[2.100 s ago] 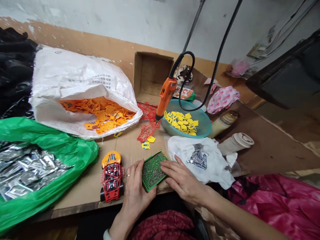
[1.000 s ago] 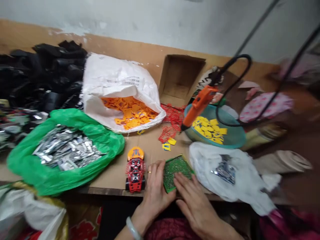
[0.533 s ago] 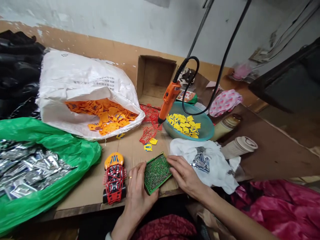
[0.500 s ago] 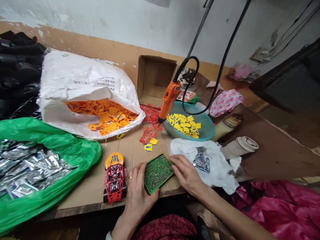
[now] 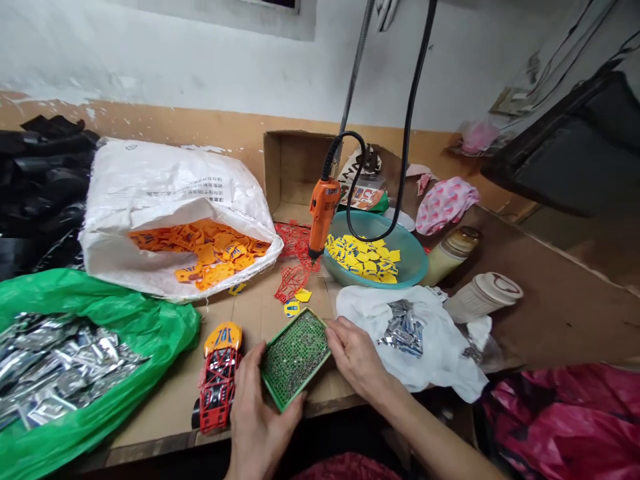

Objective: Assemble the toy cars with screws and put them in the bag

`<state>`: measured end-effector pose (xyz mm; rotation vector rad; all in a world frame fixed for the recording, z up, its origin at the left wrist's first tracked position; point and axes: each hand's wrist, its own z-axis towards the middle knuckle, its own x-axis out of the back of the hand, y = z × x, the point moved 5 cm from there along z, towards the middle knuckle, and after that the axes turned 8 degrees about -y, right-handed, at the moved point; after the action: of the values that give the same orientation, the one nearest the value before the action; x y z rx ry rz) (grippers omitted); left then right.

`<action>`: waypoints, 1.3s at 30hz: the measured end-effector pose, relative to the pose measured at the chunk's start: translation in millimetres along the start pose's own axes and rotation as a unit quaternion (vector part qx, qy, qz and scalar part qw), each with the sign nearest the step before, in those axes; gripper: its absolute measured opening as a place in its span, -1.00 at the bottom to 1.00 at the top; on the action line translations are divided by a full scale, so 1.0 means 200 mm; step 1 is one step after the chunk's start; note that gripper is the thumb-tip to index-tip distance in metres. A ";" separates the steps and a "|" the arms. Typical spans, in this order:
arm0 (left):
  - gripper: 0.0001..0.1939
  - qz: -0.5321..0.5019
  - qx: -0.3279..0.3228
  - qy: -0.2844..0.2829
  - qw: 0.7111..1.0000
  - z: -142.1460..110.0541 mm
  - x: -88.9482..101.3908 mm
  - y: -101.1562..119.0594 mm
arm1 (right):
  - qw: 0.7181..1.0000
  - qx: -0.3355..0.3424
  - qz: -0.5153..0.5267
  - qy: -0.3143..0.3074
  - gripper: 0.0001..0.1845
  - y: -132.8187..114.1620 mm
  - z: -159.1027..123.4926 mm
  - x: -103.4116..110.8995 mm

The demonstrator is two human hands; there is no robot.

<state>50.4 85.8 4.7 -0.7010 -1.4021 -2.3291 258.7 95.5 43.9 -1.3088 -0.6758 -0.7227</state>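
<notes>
A green perforated tray (image 5: 295,357) packed with tiny metal screws sits tilted at the front of the cardboard-covered bench. My left hand (image 5: 261,417) grips its lower left edge, and my right hand (image 5: 356,357) presses against its right side. Just left of the tray stands a red and orange toy buggy (image 5: 219,377), close to my left hand. Beyond the tray lie a few small yellow pieces (image 5: 293,307) and a red plastic frame (image 5: 291,283). An orange electric screwdriver (image 5: 324,213) hangs from its black cable above them.
A white sack (image 5: 150,180) of orange pieces and a green bag (image 5: 100,327) of silver foil packets fill the left. A teal basin (image 5: 373,280) holds yellow pieces, and a white bag (image 5: 415,353) with foil packets lies right. A cardboard box (image 5: 295,170) stands behind.
My hands have raised and tilted the tray from its flat position and shifted it left, nearer the buggy. The head view has also moved slightly.
</notes>
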 end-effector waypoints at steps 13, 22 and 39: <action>-0.19 0.021 -0.031 -0.058 0.998 0.02 0.02 0.01 | 0.982 -0.060 0.172 0.046 -0.55 0.08 -0.10 -0.07; -0.20 0.042 -0.036 -0.071 0.996 -0.02 0.08 0.02 | 0.972 -0.059 0.224 0.047 -0.51 0.07 -0.13 -0.14; -0.12 0.014 0.005 -0.044 0.999 0.02 -0.09 -0.05 | 0.994 -0.011 0.101 0.042 -0.52 0.08 -0.03 -0.07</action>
<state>60.1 94.5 -11.1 -0.8245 -1.4297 -2.2938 262.0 92.1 22.1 -1.3379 -0.4608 -0.6178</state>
